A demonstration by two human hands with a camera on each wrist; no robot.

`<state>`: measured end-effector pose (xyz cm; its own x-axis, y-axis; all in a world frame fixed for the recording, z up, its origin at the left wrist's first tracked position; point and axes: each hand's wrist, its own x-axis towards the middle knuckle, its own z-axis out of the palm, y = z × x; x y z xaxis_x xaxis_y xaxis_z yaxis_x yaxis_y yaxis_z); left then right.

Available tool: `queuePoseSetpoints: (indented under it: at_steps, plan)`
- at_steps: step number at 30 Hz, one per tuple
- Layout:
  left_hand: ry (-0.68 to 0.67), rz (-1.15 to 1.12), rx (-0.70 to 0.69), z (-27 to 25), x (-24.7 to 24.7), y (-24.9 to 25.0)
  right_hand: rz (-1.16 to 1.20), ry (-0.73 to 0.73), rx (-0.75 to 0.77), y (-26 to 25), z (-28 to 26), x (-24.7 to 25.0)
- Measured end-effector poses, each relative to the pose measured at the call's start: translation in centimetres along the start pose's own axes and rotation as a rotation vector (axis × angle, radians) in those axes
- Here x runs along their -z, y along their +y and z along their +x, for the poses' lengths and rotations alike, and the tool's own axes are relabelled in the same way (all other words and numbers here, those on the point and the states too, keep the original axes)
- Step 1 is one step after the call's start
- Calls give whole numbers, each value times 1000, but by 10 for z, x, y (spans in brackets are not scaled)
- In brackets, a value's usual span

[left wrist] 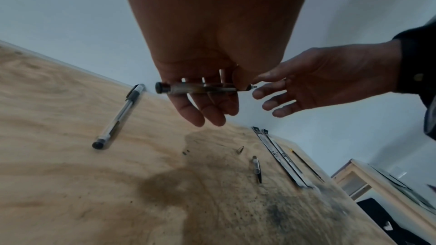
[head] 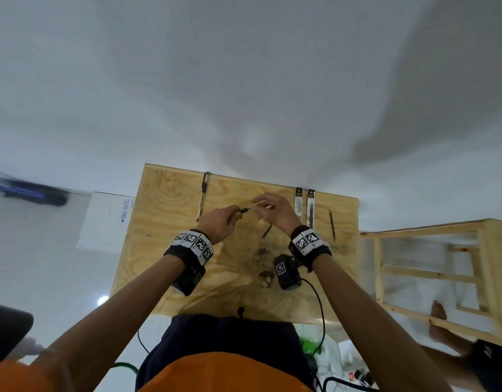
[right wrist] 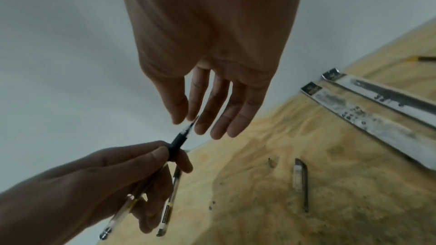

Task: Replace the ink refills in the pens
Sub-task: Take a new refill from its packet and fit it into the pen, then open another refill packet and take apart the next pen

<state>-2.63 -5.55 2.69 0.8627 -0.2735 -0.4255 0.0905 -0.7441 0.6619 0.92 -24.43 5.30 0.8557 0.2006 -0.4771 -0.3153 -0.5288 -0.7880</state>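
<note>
My left hand (head: pixel 232 215) grips a clear pen (head: pixel 244 209) with a black grip section (right wrist: pixel 177 144), held level above the plywood table (head: pixel 159 250). From the pen's open front end the refill tip (right wrist: pixel 190 127) sticks out. My right hand (head: pixel 258 205) pinches that tip lightly between thumb and forefinger, the other fingers (right wrist: pixel 219 126) straight. On the table lie a capped pen (head: pixel 203 193), a loose pen cap (head: pixel 267 230), a small metal nose cone (left wrist: pixel 240 150), two refill packets (head: pixel 304 206) and a bare refill (head: pixel 332 224).
Dark ink smudges (head: pixel 261 253) stain the middle of the table. A wooden frame rack (head: pixel 430 264) stands to the right, with another person's foot (head: pixel 439 312) beside it. Cables (head: pixel 320 312) hang off the near edge. The table's far edge meets a white wall.
</note>
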Motion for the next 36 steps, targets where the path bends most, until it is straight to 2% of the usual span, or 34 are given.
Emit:
queuePoseSetpoints:
  at_steps: [5, 9, 13, 17, 20, 25, 28, 32, 36]
  plan:
    - [-9, 45, -33, -9, 1, 13, 16, 1, 39, 1, -15, 10]
    - [-38, 92, -59, -12, -3, 20, 16, 68, -18, 6, -25, 17]
    - [-65, 136, -93, -12, -8, 29, 33, 18, -43, 9, -37, 23]
    - [-99, 168, -114, -8, -17, 37, 64, 30, -114, 16, -45, 33]
    - [-111, 186, -108, -5, -21, 41, -2, 39, -118, 25, -51, 53]
    - [-123, 219, -87, -2, -21, 42, -248, 9, -108, 47, -59, 98]
    - [-120, 209, -68, 5, -23, 43, -323, 106, -151, 65, -59, 121]
    - [-90, 142, -44, 13, -22, 43, -288, 280, -241, 92, -60, 143]
    - [-75, 90, -21, 15, -21, 43, -132, 533, -375, 128, -56, 145]
